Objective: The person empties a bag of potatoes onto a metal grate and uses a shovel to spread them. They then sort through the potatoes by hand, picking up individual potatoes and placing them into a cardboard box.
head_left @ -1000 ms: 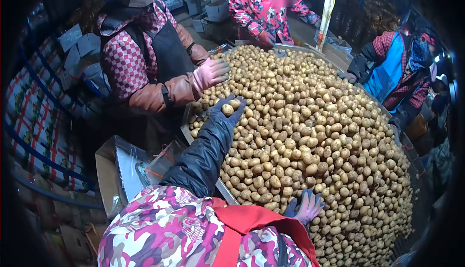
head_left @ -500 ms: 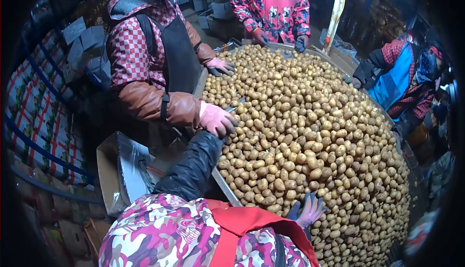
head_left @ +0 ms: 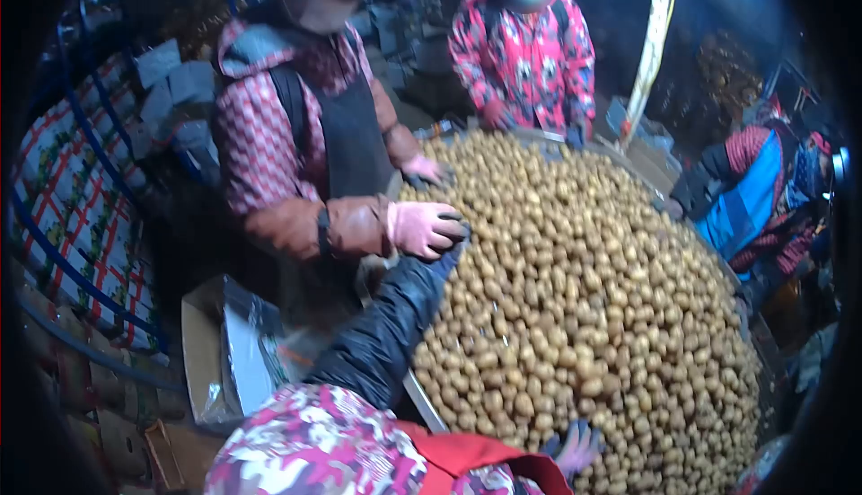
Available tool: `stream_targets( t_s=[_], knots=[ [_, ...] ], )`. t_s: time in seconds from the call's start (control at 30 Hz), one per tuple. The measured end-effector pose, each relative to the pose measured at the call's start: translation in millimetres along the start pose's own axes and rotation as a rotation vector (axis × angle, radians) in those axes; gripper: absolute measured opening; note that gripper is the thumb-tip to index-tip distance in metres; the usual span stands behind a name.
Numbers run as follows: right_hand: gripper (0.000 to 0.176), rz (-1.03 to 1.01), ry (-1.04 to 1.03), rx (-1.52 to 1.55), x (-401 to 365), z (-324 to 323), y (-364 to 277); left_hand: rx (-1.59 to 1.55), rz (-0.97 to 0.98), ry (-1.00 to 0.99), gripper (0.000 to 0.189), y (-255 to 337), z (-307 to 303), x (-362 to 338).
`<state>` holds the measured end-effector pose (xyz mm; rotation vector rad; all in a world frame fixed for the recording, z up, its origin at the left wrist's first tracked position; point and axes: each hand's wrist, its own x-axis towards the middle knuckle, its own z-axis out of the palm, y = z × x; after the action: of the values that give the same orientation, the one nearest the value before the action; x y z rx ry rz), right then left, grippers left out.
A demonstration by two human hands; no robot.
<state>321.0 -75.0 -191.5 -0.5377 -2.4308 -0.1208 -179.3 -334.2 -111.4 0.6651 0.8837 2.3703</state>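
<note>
Potatoes (head_left: 593,315) under open right hand (head_left: 578,449); left hand (head_left: 451,254) obscured.

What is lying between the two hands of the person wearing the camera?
A bed of potatoes lies between the left hand, partly hidden behind a co-worker's gloved hand, and the right hand, seen in the head view.

The apron (head_left: 355,140) is black, the sleeve covers (head_left: 355,225) brown.

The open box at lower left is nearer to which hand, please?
Left: the left hand is up-right of the box; the right hand is farther right, on the potatoes.
</note>
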Motion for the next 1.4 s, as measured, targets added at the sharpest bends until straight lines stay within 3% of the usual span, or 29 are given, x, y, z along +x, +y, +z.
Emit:
stream_targets(
  t_s=[0.03,0.07,0.1,0.23,0.27,0.3,0.4,0.43,0.53,0.57,0.63,0.67,0.73,0.77,0.83,0.87,0.9,0.97,1.17,1.23,1.27,1.4],
  knots=[
    [0.048,-0.097,0.083,-0.060,-7,26,19,-0.201,-0.030,0.232,0.024,-1,2,19],
    [0.049,-0.043,0.014,-0.016,5,14,5,-0.272,-0.098,0.374,0.027,0,1,35],
    [0.051,0.009,-0.068,0.024,15,-6,-8,-0.252,-0.151,0.493,0.031,-11,3,44],
    [0.045,0.056,0.015,0.006,5,2,-12,-0.175,-0.388,0.878,0.046,-53,24,32],
    [0.045,0.055,0.014,0.026,16,-7,-17,-0.130,-0.461,0.664,0.065,-56,53,14],
    [0.046,0.055,0.003,0.044,21,-18,-22,-0.258,-0.436,0.531,0.063,-51,84,4],
    [0.048,0.041,-0.022,0.027,25,-36,-30,0.024,0.170,-0.137,0.065,17,60,55],
    [0.049,0.020,0.006,0.033,30,-34,-32,0.029,0.291,-0.196,0.062,53,46,67],
    [0.047,0.017,0.010,0.055,36,-38,-33,0.170,0.433,-0.019,0.057,109,-30,95],
    [0.047,0.004,0.010,0.061,40,-42,-33,0.425,0.488,0.044,0.056,113,-58,95],
    [0.043,-0.031,0.092,0.106,57,-43,-38,1.444,0.709,0.069,0.057,122,-95,98],
    [0.042,-0.029,0.076,0.098,58,-45,-40,1.612,0.751,0.045,0.058,122,-86,94],
    [0.044,-0.181,0.073,-0.001,32,-28,-9,-0.207,0.493,-0.122,0.055,111,-54,68],
    [0.045,-0.237,0.082,-0.031,35,-23,-7,-0.203,0.499,-0.131,0.055,115,-50,69],
    [0.046,-0.222,0.083,0.004,29,-20,-4,-0.336,0.373,0.144,0.062,116,-46,68],
    [0.047,-0.218,0.081,0.041,27,-21,-3,-0.009,0.408,0.169,0.061,114,-46,68],
    [0.047,-0.220,0.087,0.036,27,-20,-1,-0.014,0.413,0.164,0.061,114,-45,67],
    [0.049,-0.238,0.061,0.011,31,-21,-2,-0.434,0.388,0.057,0.061,120,-25,64],
    [0.050,-0.220,0.099,0.013,33,-29,-15,-0.307,0.386,0.230,0.060,123,4,57],
    [0.046,0.042,-0.003,0.047,19,-22,-21,-0.351,0.368,0.148,0.061,122,4,52],
    [0.046,0.043,-0.003,0.049,17,-21,-20,-0.396,0.349,0.068,0.062,122,3,50],
    [0.047,0.019,-0.003,0.085,20,-22,-18,-0.294,0.367,0.072,0.063,105,-14,54]
  ],
)
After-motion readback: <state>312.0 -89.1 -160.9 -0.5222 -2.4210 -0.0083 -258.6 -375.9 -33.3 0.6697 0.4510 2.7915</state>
